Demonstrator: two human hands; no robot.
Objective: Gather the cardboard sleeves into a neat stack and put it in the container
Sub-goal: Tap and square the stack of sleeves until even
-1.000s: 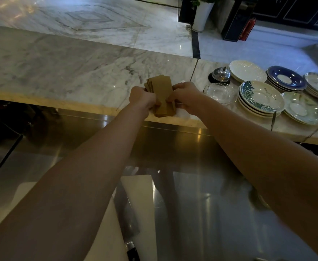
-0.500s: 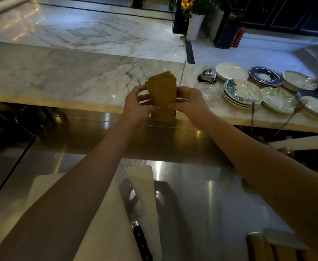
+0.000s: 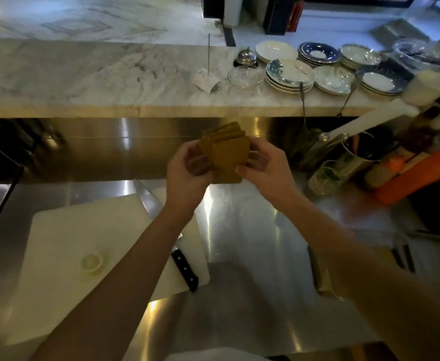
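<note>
Cardboard sleeves [image 3: 225, 155] gripped from both sides, held in the air above the stainless steel counter [image 3: 252, 230], in front of the steel backsplash below the marble ledge [image 3: 83, 74]. Left hand [image 3: 187, 173] clasped on the left edge of the bundle, fingers curled behind and thumb in front; right hand [image 3: 263, 168] pinching the lower right corner, fingers tucked behind the cards. Sleeves brown, fanned and uneven at the top, several staggered edges showing, not squared into a neat stack. White cutting board [image 3: 83, 246] lying low and left on the counter, with a small pale ring-shaped piece [image 3: 92, 261], possibly an onion slice, resting on it. Black-handled knife [image 3: 166, 230] lying diagonally across the board's right side, blade pointing up and away, partly hidden by the left forearm. On the marble ledge: receipt spike [image 3: 208, 56] with a paper slip at its base, just beside a clear glass bowl [image 3: 245, 75], a chrome service bell [image 3: 246, 57] behind it, and stacked saucers [image 3: 289, 74] spreading to the right. Metal utensil holder [image 3: 357, 155] standing right of the hands, beside an orange tray [image 3: 417, 175] of blurred bottles. Too blurred to tell which item at the right is the container.
</note>
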